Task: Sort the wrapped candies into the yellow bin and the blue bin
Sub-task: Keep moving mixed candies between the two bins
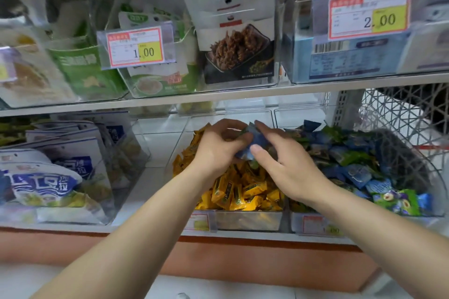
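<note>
A clear bin (pixel 250 221) on the lower shelf holds a heap of yellow wrapped candies (pixel 240 191). To its right, a second clear bin (pixel 435 191) is full of blue and green wrapped candies (pixel 352 155). Both my hands hover over the yellow heap. My left hand (pixel 216 145) is closed around a bunch of blue and green wrapped candies (pixel 255 139). My right hand (pixel 279 155) pinches the same bunch from the right side with thumb and fingers.
White and blue snack bags (pixel 46 177) fill a clear bin at the left. The upper shelf (pixel 243 94) carries clear boxes of packets with price tags (pixel 138 47). A white wire basket (pixel 398 114) stands at the far right. An orange shelf edge (pixel 243 255) runs below.
</note>
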A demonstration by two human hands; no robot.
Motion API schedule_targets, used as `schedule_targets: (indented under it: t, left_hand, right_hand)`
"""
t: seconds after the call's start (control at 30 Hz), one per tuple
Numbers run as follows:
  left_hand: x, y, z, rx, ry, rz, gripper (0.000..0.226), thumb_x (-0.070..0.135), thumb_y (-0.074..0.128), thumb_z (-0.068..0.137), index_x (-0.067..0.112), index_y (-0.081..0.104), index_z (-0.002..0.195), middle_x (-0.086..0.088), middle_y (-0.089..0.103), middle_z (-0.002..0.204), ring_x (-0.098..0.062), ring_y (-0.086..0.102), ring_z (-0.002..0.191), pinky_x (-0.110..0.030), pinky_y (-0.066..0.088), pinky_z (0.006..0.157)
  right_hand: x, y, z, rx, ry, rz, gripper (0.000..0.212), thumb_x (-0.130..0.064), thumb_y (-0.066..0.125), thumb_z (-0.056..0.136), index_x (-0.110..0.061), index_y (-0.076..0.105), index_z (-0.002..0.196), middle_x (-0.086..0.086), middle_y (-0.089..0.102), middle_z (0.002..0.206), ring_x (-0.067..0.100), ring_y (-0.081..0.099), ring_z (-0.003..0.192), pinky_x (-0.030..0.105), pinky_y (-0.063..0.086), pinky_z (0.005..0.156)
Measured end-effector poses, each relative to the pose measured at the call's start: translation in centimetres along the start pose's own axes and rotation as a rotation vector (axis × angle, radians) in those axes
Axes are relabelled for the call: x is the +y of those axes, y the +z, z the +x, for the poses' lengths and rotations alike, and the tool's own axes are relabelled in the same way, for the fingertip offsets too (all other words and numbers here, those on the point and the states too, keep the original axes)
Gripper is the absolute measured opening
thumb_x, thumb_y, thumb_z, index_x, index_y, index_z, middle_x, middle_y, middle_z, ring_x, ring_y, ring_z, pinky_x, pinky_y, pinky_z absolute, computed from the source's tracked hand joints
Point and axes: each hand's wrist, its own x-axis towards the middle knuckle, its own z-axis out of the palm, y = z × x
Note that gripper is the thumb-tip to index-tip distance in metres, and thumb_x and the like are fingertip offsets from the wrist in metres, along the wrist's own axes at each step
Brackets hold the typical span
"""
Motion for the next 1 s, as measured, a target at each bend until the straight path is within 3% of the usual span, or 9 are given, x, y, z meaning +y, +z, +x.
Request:
schedule_targets:
  t: [0.07,0.17,0.23,0.3,0.4,0.57,0.7,0.9,1.0]
  left_hand:
    - [0.1,0.3,-0.8,-0.019,-0.049,-0.094,0.019,0.018,0.074,0.088,0.017,0.066,0.106,-0.006,0.073,0.098,-0.020,0.074,0.083,-0.034,0.061,0.063]
    - [0.1,0.7,-1.4,-0.040,-0.115,-0.207,0.016,0.018,0.074,0.088,0.018,0.067,0.103,0.000,0.076,0.093,-0.016,0.074,0.084,-0.028,0.058,0.066]
    - [-0.1,1.0,-1.6,-0.028,-0.154,-0.269,0.013,0.018,0.073,0.088,0.013,0.069,0.100,-0.004,0.076,0.091,-0.019,0.074,0.086,-0.029,0.058,0.068]
    - [-0.3,1.4,-1.7,-0.025,-0.195,-0.345,0.018,0.020,0.073,0.089,0.006,0.070,0.099,-0.011,0.076,0.094,-0.024,0.074,0.089,-0.030,0.058,0.069]
    - [-0.4,1.6,-1.5,-0.052,-0.197,-0.388,0.021,0.025,0.072,0.089,0.007,0.071,0.101,-0.009,0.076,0.095,-0.022,0.074,0.091,-0.025,0.057,0.069]
    - [-2.2,-0.5,-0.1,-0.006,0.176,0.673,0.009,0.033,0.067,0.089,0.028,0.068,0.096,0.012,0.069,0.089,-0.004,0.063,0.084,-0.023,0.052,0.071]
    - [-3.9,-1.5,0.2,-0.145,0.234,0.918,0.003,0.028,0.063,0.089,0.029,0.064,0.092,0.013,0.060,0.092,-0.010,0.059,0.085,-0.026,0.049,0.066]
    - [-3.8,-0.2,3.3,-0.148,0.109,0.888,0.015,0.030,0.062,0.093,0.027,0.066,0.107,0.008,0.066,0.102,-0.014,0.062,0.092,-0.033,0.054,0.077]
    - [-4.5,1.2,5.7,-0.210,0.121,1.134,0.022,0.033,0.060,0.095,0.025,0.065,0.114,0.003,0.066,0.112,-0.019,0.063,0.101,-0.034,0.054,0.082]
  right_hand:
    - [-0.5,0.2,0.0,0.039,0.057,0.077,0.051,-0.045,0.047,0.101,-0.022,0.045,0.147,-0.015,0.052,0.129,0.004,0.046,0.128,0.012,0.033,0.098]
    - [-0.6,-0.4,0.2,0.066,0.230,0.248,0.042,-0.030,0.062,0.096,-0.025,0.053,0.137,-0.012,0.057,0.132,0.008,0.054,0.121,0.029,0.044,0.103]
    - [-0.8,-0.7,0.3,0.054,0.339,0.477,0.032,-0.022,0.067,0.093,-0.032,0.057,0.121,0.000,0.064,0.121,0.020,0.068,0.102,0.043,0.058,0.089]
    - [-1.1,-1.0,0.1,0.000,0.386,0.643,0.027,-0.020,0.066,0.094,-0.039,0.055,0.110,0.004,0.063,0.117,0.025,0.074,0.084,0.042,0.062,0.068]
    - [-0.4,-1.5,0.3,0.002,0.354,0.685,0.030,-0.016,0.065,0.095,-0.037,0.057,0.114,0.007,0.067,0.114,0.028,0.075,0.076,0.036,0.060,0.059]
    - [3.6,-4.7,0.9,0.276,0.179,-0.015,0.032,-0.025,0.063,0.094,-0.037,0.056,0.123,-0.015,0.062,0.106,0.012,0.062,0.086,0.017,0.048,0.068]
    - [6.3,-5.7,0.7,0.048,0.326,-0.723,0.041,-0.041,0.045,0.099,-0.032,0.052,0.138,0.005,0.047,0.142,0.035,0.041,0.128,0.045,0.043,0.097]
    - [3.7,-1.8,1.6,-0.072,0.096,-0.535,0.066,-0.057,0.051,0.090,-0.021,0.043,0.145,0.003,0.042,0.149,0.027,0.037,0.136,0.041,0.037,0.107]
    - [3.9,0.0,1.4,-0.174,0.125,-0.515,0.077,-0.050,0.056,0.085,-0.020,0.029,0.151,0.002,0.025,0.156,0.027,0.033,0.140,0.039,0.042,0.101]
